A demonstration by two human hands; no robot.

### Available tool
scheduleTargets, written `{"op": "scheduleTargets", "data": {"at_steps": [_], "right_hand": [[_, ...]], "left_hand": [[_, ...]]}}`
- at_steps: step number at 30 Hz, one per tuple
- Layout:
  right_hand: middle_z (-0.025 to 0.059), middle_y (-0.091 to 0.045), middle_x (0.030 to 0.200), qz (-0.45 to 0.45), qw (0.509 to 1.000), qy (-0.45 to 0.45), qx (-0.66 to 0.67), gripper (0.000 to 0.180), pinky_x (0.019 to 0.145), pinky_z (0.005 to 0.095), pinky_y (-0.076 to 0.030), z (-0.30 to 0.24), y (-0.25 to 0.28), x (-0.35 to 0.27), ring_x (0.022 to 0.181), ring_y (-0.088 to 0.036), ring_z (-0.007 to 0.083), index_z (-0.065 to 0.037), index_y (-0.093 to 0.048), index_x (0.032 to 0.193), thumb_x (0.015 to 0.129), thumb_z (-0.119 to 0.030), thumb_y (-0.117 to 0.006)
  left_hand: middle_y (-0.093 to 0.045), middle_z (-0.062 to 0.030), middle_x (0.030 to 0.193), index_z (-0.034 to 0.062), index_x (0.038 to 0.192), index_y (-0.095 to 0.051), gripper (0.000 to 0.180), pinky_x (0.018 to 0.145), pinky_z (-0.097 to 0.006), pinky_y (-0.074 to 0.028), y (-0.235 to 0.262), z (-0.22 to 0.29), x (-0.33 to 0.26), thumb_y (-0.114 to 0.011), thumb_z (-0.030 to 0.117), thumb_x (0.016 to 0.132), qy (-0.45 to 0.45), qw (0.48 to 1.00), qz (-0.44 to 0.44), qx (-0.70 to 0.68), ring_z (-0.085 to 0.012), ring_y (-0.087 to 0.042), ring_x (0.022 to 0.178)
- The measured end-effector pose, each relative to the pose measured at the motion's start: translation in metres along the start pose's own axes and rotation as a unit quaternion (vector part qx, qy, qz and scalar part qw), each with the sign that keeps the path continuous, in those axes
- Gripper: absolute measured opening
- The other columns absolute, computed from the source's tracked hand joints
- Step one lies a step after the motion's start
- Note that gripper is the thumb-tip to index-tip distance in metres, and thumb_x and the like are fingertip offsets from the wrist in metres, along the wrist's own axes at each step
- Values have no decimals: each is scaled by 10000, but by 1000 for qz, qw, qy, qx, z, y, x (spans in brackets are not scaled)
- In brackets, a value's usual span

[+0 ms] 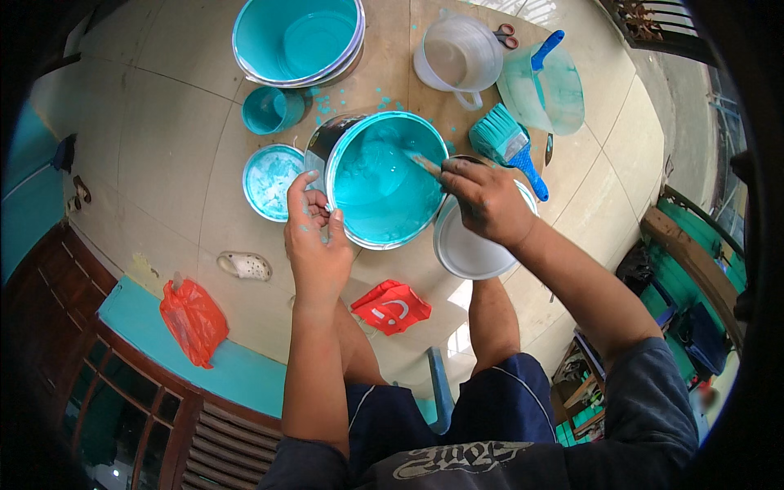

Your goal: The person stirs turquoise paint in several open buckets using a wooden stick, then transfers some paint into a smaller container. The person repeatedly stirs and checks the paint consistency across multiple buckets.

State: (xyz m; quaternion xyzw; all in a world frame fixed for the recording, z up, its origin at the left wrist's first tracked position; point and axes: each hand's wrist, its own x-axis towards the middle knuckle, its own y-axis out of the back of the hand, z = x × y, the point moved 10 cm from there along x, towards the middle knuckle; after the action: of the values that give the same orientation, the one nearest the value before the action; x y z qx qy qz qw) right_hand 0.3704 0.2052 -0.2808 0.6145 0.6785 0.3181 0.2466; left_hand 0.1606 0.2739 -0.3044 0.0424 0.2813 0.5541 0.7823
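A bucket of turquoise paint stands in front of me, its white rim smeared with paint. My right hand is closed round a wooden stick, whose far end dips into the paint near the bucket's right side. Swirl marks show on the paint's surface. At the bucket's left edge, my left hand grips the rim, its thumb at the lip and its fingers against the outer wall. Some paint spots mark its skin. Partly under my right hand lies a white round lid.
Behind stand a large turquoise-coated bucket, a small paint cup, a clear jug, scissors and a cut-open tub with a blue-handled tool. A wide brush lies right; a paint-smeared lid lies left.
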Motion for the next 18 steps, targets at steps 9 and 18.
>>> {"op": "scheduleTargets", "data": {"at_steps": [9,18], "right_hand": [[220,-710,994,52,963,-146,222,263,743,392,-579,-21,-31,-13,842,-705,378,-10,-719,995,744,67,-715],[191,-708,983,200,968,-57,142,256,716,366,-573,9,7,29,831,-706,361,4,-686,977,734,79,-714]], "left_hand": [[-537,-110,951,20,1371,-414,587,767,-306,-484,3,0,0,-578,-146,833,4,1000,4,21,-178,-549,815],[-543,-121,949,26,1373,-418,587,763,-323,-477,6,7,7,-540,-162,830,-38,998,2,47,-196,-556,816]]}}
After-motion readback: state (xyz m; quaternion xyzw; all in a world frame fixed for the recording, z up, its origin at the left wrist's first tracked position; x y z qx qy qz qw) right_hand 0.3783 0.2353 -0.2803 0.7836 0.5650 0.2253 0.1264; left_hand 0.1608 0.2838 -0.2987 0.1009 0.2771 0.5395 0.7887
